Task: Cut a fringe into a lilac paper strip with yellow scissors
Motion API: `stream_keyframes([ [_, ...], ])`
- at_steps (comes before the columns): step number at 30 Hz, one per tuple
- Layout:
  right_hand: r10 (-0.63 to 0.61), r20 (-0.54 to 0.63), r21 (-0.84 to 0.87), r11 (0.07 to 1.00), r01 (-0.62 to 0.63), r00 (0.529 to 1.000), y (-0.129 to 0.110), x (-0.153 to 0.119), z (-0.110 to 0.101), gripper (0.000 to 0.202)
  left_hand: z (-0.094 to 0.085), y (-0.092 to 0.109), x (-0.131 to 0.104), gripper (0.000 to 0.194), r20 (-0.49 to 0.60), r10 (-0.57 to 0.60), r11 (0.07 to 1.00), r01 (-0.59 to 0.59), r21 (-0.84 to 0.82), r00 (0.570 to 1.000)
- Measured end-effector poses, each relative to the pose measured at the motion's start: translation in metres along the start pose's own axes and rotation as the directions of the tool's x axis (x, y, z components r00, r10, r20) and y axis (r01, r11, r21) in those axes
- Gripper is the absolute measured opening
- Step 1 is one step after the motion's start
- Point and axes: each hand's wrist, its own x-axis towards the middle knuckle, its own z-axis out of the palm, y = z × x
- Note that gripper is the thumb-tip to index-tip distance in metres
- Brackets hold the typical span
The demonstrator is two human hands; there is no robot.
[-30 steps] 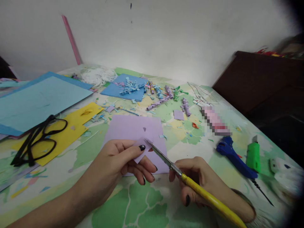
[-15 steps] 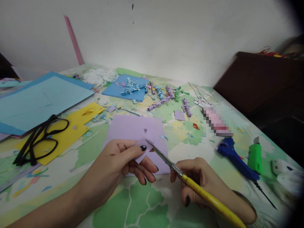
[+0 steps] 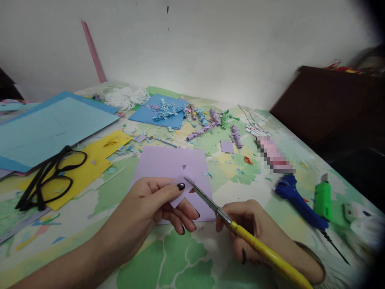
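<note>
Pinched between the thumb and fingers of my left hand (image 3: 162, 200) is a small purple paper piece (image 3: 178, 197). My right hand (image 3: 252, 228) grips yellow-handled scissors (image 3: 264, 249), their blades pointing up and left to the piece's edge. Beneath both lies a larger purple sheet (image 3: 168, 160), partly hidden by my left hand. It has a small dark triangular mark near its middle. A separate purple square (image 3: 227, 146) rests beyond it on the right.
Black glasses (image 3: 54, 178) lie on yellow paper (image 3: 87, 184) at left, beside light blue sheets (image 3: 57, 124). Curled paper rolls (image 3: 236, 136) and scraps are farther back. A blue tool (image 3: 300, 204) and green cutter (image 3: 323, 200) lie at right.
My right thumb has shifted slightly at the scissors' handle. My left hand and the paper piece are almost unmoved.
</note>
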Motion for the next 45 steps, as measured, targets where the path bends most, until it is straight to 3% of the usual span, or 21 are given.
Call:
stream_keyframes([
  [5,0.023,0.090,0.072,0.997,-0.029,0.996,0.0052,-0.0037,-0.0061,0.060,0.0012,-0.0006,0.0004,0.029,0.006,0.011,1.000,-0.011,-0.001,1.000],
  [13,-0.013,0.094,0.051,0.999,0.009,0.995,0.0073,-0.0076,-0.0063,0.063,0.0036,0.0007,-0.0015,0.025,-0.013,0.002,0.999,-0.002,-0.040,1.000],
  [39,0.007,0.004,-0.035,0.999,-0.007,1.000,0.0061,0.0002,-0.0002,0.051,0.0028,0.0019,-0.0010,0.028,-0.010,0.008,1.000,-0.009,-0.028,1.000],
  [45,0.031,0.013,-0.004,1.000,-0.031,0.999,0.0100,-0.0002,-0.0002,0.036,0.0016,0.0012,-0.0015,0.027,-0.026,0.001,1.000,-0.002,-0.029,1.000],
])
